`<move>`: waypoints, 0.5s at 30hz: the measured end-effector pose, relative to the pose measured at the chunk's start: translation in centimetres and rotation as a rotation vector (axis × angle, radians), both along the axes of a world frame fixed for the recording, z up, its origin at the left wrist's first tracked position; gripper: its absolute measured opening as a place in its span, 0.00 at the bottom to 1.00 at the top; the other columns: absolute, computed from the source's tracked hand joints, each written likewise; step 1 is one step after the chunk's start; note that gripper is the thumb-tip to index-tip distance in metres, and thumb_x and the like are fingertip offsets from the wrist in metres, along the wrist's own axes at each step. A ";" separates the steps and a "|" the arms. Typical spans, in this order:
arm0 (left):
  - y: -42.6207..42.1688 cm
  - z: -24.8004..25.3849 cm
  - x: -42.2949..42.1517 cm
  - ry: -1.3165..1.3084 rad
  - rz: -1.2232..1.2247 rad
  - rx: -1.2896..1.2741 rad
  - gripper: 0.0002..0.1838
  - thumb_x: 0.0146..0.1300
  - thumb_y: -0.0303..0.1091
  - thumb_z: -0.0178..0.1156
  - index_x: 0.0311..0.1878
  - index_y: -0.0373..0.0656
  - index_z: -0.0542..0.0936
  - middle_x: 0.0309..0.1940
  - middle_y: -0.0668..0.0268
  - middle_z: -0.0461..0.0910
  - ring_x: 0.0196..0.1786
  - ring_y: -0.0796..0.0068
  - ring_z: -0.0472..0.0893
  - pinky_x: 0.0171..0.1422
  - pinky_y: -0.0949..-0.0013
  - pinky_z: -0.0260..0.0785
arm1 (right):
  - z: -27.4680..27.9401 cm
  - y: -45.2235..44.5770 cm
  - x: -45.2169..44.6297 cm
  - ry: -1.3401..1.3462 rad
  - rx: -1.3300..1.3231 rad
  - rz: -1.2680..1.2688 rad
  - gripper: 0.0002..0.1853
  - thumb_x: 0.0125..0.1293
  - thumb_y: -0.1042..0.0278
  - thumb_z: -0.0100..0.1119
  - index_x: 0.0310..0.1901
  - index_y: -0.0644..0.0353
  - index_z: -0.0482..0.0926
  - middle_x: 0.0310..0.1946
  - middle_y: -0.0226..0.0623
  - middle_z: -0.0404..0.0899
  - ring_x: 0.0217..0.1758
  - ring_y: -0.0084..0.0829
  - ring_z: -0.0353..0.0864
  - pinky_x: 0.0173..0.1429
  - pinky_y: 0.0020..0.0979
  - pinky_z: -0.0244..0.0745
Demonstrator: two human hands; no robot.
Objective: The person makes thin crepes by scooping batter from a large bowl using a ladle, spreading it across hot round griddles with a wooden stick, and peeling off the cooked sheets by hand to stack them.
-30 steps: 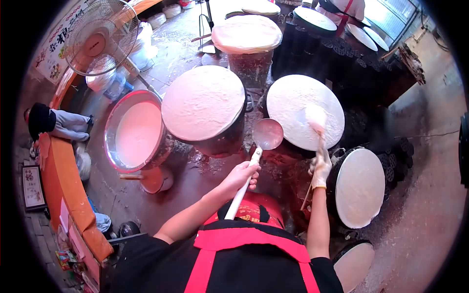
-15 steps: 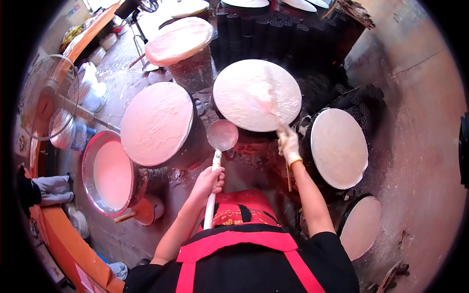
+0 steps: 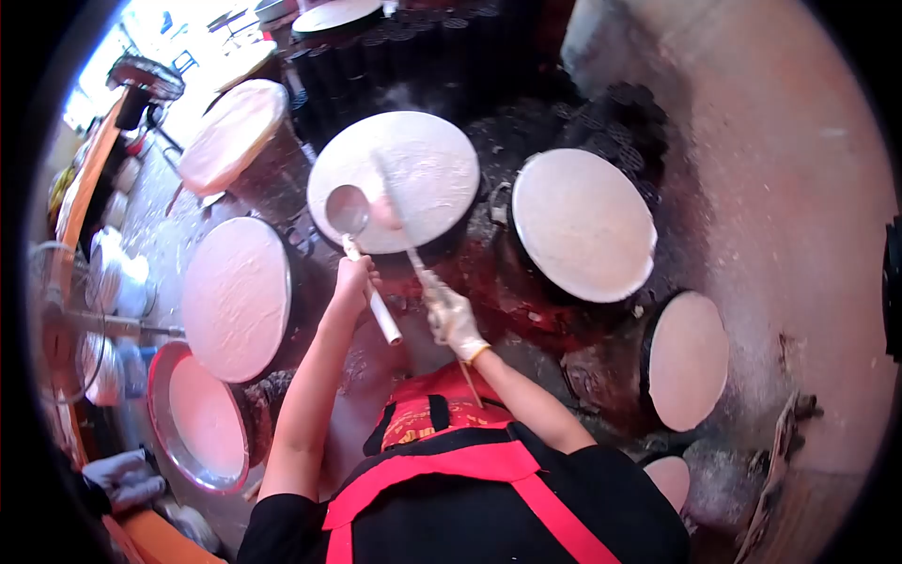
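My left hand (image 3: 355, 280) is closed round the white handle of a metal ladle (image 3: 349, 210), whose bowl is over the left edge of a round griddle (image 3: 432, 169) covered with pale batter. In my gloved right hand (image 3: 451, 318) is a thin wooden stick (image 3: 413, 258); its far part is blurred over the same griddle. A pinkish lump (image 3: 384, 212) shows on the batter beside the ladle bowl. To the right stands another griddle (image 3: 583, 226) with a pale, smooth sheet on it.
A batter-covered griddle (image 3: 237, 299) is at the left, above a metal basin (image 3: 167, 414) of pale batter. Stacked sheets (image 3: 235, 136) lie at the upper left. Black coal cylinders (image 3: 413, 58) stand behind. Another griddle (image 3: 689, 361) is at the lower right.
The view has swung right, so the griddles sit further left. The ladle has moved from beside the middle griddle to over its edge. The stick has swept to the left across the batter.
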State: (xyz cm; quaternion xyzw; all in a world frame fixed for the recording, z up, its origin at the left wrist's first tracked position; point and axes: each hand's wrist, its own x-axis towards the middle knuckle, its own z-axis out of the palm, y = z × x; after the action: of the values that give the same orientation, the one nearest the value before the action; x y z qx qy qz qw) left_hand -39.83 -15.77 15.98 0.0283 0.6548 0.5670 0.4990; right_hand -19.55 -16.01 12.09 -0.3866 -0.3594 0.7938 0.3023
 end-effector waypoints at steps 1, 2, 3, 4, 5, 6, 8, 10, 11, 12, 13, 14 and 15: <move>0.4 0.2 0.7 -0.111 0.036 0.013 0.02 0.61 0.21 0.46 0.34 0.37 0.64 0.22 0.68 0.64 0.19 0.82 0.64 0.17 0.75 0.59 | 1.1 -0.5 -0.6 -0.123 -0.076 0.093 0.18 0.68 0.51 0.54 0.58 0.42 0.75 0.14 0.18 0.62 0.07 0.15 0.54 0.11 0.22 0.48; 0.9 -1.4 -0.4 -0.433 0.101 0.096 0.02 0.63 0.22 0.45 0.33 0.37 0.64 0.22 0.68 0.63 0.19 0.82 0.63 0.17 0.76 0.59 | 1.9 -0.6 -0.6 -0.071 -0.084 0.128 0.18 0.68 0.51 0.55 0.58 0.41 0.76 0.14 0.18 0.63 0.07 0.15 0.54 0.11 0.22 0.49; 1.1 -2.9 -2.1 -0.752 0.170 0.174 0.04 0.65 0.22 0.44 0.33 0.36 0.63 0.21 0.68 0.63 0.19 0.83 0.62 0.17 0.77 0.58 | 2.7 -0.7 -0.6 -0.014 -0.092 0.166 0.18 0.67 0.50 0.55 0.57 0.40 0.76 0.14 0.19 0.64 0.08 0.15 0.54 0.11 0.21 0.50; 0.3 -0.3 -2.8 -1.119 0.145 0.259 0.06 0.67 0.23 0.42 0.32 0.37 0.63 0.21 0.69 0.63 0.19 0.84 0.62 0.17 0.78 0.58 | 3.6 -0.2 -0.2 -0.035 -0.098 0.178 0.18 0.67 0.50 0.55 0.57 0.41 0.76 0.15 0.18 0.65 0.08 0.14 0.54 0.12 0.21 0.50; -1.1 3.5 -3.4 -1.483 0.121 0.346 0.08 0.69 0.24 0.41 0.31 0.38 0.62 0.21 0.69 0.62 0.18 0.85 0.61 0.17 0.80 0.58 | 4.7 0.9 0.3 -0.053 -0.103 0.198 0.19 0.67 0.50 0.55 0.57 0.41 0.76 0.16 0.18 0.65 0.09 0.14 0.55 0.12 0.20 0.49; -2.6 5.2 -4.0 -1.464 0.094 0.395 0.08 0.72 0.28 0.40 0.36 0.35 0.63 0.20 0.71 0.62 0.17 0.85 0.61 0.18 0.81 0.57 | 6.2 2.1 0.7 -0.032 -0.075 0.165 0.19 0.66 0.51 0.56 0.57 0.44 0.76 0.19 0.16 0.67 0.12 0.13 0.57 0.12 0.20 0.49; -5.2 8.1 -3.5 -1.235 -0.037 0.419 0.07 0.73 0.29 0.40 0.38 0.37 0.63 0.20 0.73 0.59 0.17 0.86 0.58 0.15 0.82 0.55 | 4.3 5.5 0.9 0.319 -0.130 -0.075 0.19 0.66 0.55 0.56 0.57 0.49 0.76 0.22 0.17 0.70 0.14 0.10 0.58 0.12 0.19 0.48; -7.0 7.7 -3.9 -1.150 -0.123 0.412 0.05 0.72 0.28 0.41 0.42 0.37 0.64 0.21 0.73 0.58 0.18 0.88 0.58 0.12 0.84 0.51 | -2.1 6.6 0.9 -0.155 0.436 -0.215 0.23 0.68 0.56 0.53 0.60 0.59 0.72 0.34 0.26 0.80 0.24 0.22 0.74 0.27 0.28 0.71; -7.5 8.4 -3.9 -1.169 -0.061 0.341 0.04 0.71 0.27 0.43 0.43 0.36 0.64 0.21 0.73 0.59 0.18 0.88 0.59 0.13 0.85 0.52 | -4.6 6.4 0.1 -0.354 0.885 -0.319 0.24 0.69 0.56 0.51 0.61 0.62 0.70 0.38 0.30 0.82 0.29 0.28 0.79 0.37 0.32 0.78; -8.2 8.7 -4.0 -1.141 -0.037 0.271 0.04 0.71 0.27 0.43 0.43 0.36 0.64 0.22 0.72 0.60 0.18 0.88 0.59 0.13 0.85 0.52 | -1.9 3.9 0.3 -0.422 0.728 -0.142 0.23 0.68 0.61 0.53 0.61 0.60 0.70 0.44 0.33 0.81 0.40 0.29 0.79 0.47 0.29 0.74; -8.8 8.9 -4.2 -1.115 -0.020 0.202 0.04 0.71 0.27 0.44 0.43 0.36 0.64 0.22 0.72 0.61 0.18 0.88 0.59 0.13 0.85 0.53 | 1.0 0.8 0.8 -0.488 0.571 0.028 0.22 0.67 0.66 0.56 0.62 0.58 0.70 0.49 0.37 0.80 0.51 0.29 0.79 0.57 0.27 0.70; -9.8 7.8 -4.7 -1.131 -0.017 0.173 0.05 0.70 0.27 0.45 0.44 0.36 0.64 0.22 0.72 0.62 0.18 0.87 0.61 0.13 0.86 0.54 | 0.5 -0.8 1.0 -0.606 0.755 0.164 0.22 0.67 0.65 0.56 0.62 0.56 0.70 0.55 0.43 0.77 0.58 0.30 0.76 0.59 0.28 0.69; -11.1 8.4 -4.0 -1.164 0.072 0.138 0.05 0.70 0.27 0.46 0.44 0.37 0.65 0.23 0.72 0.62 0.17 0.88 0.60 0.13 0.86 0.53 | 2.7 -1.7 1.1 -0.651 0.705 0.331 0.23 0.66 0.65 0.57 0.62 0.55 0.70 0.59 0.46 0.73 0.63 0.30 0.71 0.62 0.29 0.66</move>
State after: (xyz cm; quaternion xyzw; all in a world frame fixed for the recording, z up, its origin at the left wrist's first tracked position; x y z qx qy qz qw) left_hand -43.83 -26.84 24.34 -0.2776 0.2348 0.5472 0.7539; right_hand -18.44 -17.70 14.78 -0.4262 -0.7374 0.5000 0.1568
